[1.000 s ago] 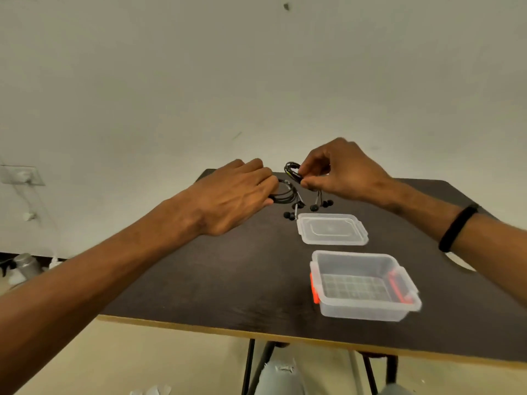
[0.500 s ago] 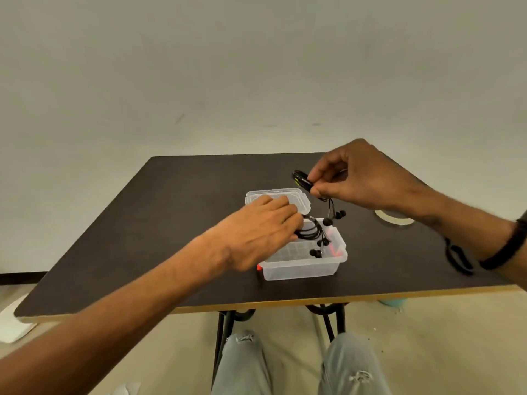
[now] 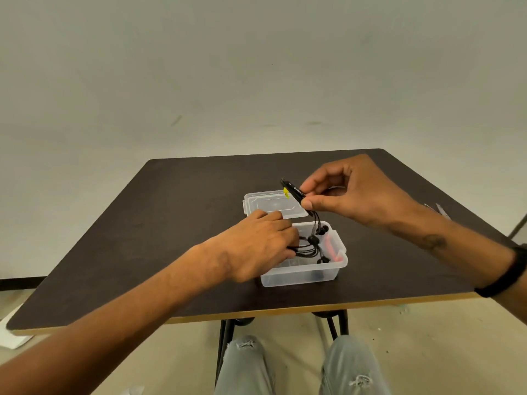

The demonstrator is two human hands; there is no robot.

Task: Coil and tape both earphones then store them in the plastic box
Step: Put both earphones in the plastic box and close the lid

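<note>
Earphones (image 3: 309,248) first: one coiled set is now down inside the clear plastic box (image 3: 303,276), where half a second ago the left hand was only holding it over the rim. The left hand (image 3: 258,248) has sunk with it, fingers curled around the black loops at the box's left side, so it's gripping that coil. The buds and a bit of cable spill toward the right half of the box, next to the orange latch (image 3: 332,249).

The second set (image 3: 293,192) is up in the air, above the gap between box and lid. The right hand (image 3: 353,195) pinches it between thumb and forefinger, other fingers loosely arched above. It's pretty much where it was before, maybe a touch closer to the box. That bundle reads as a flat, narrow black coil seen nearly edge-on; its long axis runs diagonally, the far end pointing up and to the left, away from the person, the near end tucked into the pinch. A small yellow tape tab (image 3: 286,192) sticks off its underside near the middle. Its two buds (image 3: 322,230) dangle straight down on short leads, hanging just over the box's back edge.

The lid (image 3: 271,205) lies flat on the dark table (image 3: 171,223) right behind the box, partly covered by the left fingers. A black band (image 3: 504,276) sits on the right wrist.
</note>
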